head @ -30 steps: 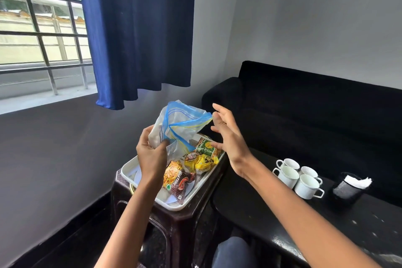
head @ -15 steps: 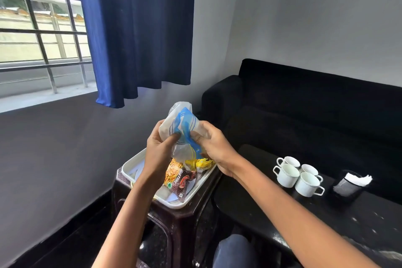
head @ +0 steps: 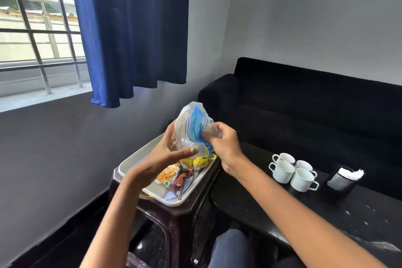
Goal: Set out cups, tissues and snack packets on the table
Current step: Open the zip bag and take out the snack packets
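Grey-walled room, black table [head: 315, 220], four cups [head: 292, 169] beside tissues [head: 350, 173], packets [head: 178, 175] in tray [head: 130, 162], right hand [head: 224, 143] clenched on bag [head: 191, 128] above tray, left hand [head: 165, 156] spread against bag.

"MIXTURE" on dark snack packet [head: 177, 177], other print unreadable

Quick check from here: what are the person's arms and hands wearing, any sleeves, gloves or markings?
Both forearms are bare, with no sleeves in view. No gloves, watch or bracelet show on the left hand or the right hand. One left fingernail carries green polish. I cannot make out any rings.
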`<action>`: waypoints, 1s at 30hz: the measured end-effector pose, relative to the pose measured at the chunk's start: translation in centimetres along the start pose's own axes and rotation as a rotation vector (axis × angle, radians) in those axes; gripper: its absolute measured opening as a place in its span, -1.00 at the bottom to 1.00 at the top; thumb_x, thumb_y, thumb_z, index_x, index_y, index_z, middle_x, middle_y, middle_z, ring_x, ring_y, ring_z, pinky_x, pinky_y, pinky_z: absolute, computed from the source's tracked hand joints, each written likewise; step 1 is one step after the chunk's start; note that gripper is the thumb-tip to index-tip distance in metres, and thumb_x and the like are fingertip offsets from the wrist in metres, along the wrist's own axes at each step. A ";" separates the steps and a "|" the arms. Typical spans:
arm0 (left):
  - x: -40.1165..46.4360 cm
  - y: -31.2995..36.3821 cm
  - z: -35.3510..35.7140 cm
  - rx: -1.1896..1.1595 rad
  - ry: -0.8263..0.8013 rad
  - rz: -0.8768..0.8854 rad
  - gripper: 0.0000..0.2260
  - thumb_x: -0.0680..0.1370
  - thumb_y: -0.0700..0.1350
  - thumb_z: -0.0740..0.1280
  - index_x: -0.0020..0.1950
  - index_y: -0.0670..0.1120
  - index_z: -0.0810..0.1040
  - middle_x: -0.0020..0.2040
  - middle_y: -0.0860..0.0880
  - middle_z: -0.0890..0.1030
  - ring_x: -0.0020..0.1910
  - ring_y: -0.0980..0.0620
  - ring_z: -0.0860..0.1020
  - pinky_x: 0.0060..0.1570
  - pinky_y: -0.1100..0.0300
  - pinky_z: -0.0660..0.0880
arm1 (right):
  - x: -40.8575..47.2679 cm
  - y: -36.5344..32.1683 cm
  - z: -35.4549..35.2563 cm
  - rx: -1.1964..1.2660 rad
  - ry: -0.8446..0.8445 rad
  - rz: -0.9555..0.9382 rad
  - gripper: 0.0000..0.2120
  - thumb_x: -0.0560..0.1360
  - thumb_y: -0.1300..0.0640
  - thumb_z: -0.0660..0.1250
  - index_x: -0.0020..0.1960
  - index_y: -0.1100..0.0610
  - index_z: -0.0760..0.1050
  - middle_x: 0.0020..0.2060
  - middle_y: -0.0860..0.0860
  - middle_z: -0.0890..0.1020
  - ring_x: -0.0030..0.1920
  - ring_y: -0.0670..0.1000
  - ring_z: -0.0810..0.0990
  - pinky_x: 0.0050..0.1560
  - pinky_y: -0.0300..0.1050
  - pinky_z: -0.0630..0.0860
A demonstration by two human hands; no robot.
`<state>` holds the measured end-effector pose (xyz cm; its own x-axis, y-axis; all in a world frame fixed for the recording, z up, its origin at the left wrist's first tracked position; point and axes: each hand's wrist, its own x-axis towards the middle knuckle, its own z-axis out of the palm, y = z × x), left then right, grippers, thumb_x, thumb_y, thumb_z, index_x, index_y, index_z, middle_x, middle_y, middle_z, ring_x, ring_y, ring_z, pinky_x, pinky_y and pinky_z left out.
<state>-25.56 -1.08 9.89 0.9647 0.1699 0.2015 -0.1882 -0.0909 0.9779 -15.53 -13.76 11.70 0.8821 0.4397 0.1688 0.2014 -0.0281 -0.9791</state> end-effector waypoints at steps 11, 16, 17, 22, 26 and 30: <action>0.9 0.1 2.0 -0.007 0.260 0.181 -0.49 0.32 -0.15 0.54 0.23 -0.04 0.48 0.01 -0.12 0.65 -0.11 0.00 0.68 -0.21 0.23 0.61 | -0.6 -0.8 -1.0 -0.077 -0.076 -0.056 -0.82 0.50 0.15 0.36 -0.01 0.12 0.36 0.03 0.15 0.62 0.03 0.10 0.63 -0.07 -0.04 0.60; 1.7 0.0 3.3 -0.065 0.326 0.228 -0.62 0.28 -0.09 0.54 0.05 0.12 0.55 -0.07 -0.03 0.68 -0.15 0.02 0.68 -0.24 0.20 0.61 | -1.1 -0.9 -2.1 -0.375 0.028 -0.143 -0.80 0.49 0.06 0.37 -0.06 0.14 0.40 0.03 0.10 0.44 0.05 0.07 0.50 0.06 -0.02 0.54; 1.8 -0.1 3.5 -0.050 0.349 0.236 -0.65 0.30 -0.10 0.53 0.03 0.13 0.55 -0.08 -0.02 0.68 -0.15 0.03 0.67 -0.23 0.17 0.62 | -1.3 -1.0 -2.2 -0.429 0.053 -0.171 -0.81 0.48 0.07 0.38 -0.06 0.14 0.41 0.01 0.08 0.43 0.02 0.04 0.49 0.01 -0.09 0.51; 2.5 -0.8 3.9 0.077 0.444 0.232 -0.71 0.41 -0.18 0.50 0.03 0.09 0.54 -0.05 -0.06 0.66 -0.12 -0.04 0.65 -0.09 -0.11 0.62 | -2.8 -1.3 -3.0 -0.560 0.075 -0.230 -0.76 0.49 0.13 0.33 0.15 0.13 0.47 0.04 0.04 0.50 0.03 0.02 0.52 0.01 -0.15 0.45; 2.7 -1.2 4.6 0.119 0.405 0.215 -0.71 0.44 -0.19 0.47 0.10 0.04 0.54 -0.06 -0.03 0.65 -0.11 -0.06 0.64 -0.06 -0.17 0.60 | -4.1 -1.2 -4.0 -0.478 -0.056 -0.132 -0.42 0.47 0.04 0.35 0.44 0.03 0.26 0.27 0.04 0.47 0.23 -0.01 0.47 0.25 -0.05 0.44; 2.7 -0.8 6.3 0.126 0.316 0.190 -0.72 0.44 -0.17 0.46 0.07 0.11 0.53 -0.07 -0.01 0.64 -0.09 -0.10 0.64 -0.08 -0.19 0.60 | -5.0 -1.1 -5.7 -0.502 0.001 -0.124 -0.38 0.44 0.10 0.42 0.44 0.02 0.28 0.21 0.02 0.54 0.07 -0.08 0.50 0.12 -0.22 0.43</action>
<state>-21.69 -6.73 9.31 0.8064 0.4309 0.4050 -0.3154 -0.2660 0.9109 -17.78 -21.06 12.56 0.8390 0.4662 0.2805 0.4839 -0.4035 -0.7766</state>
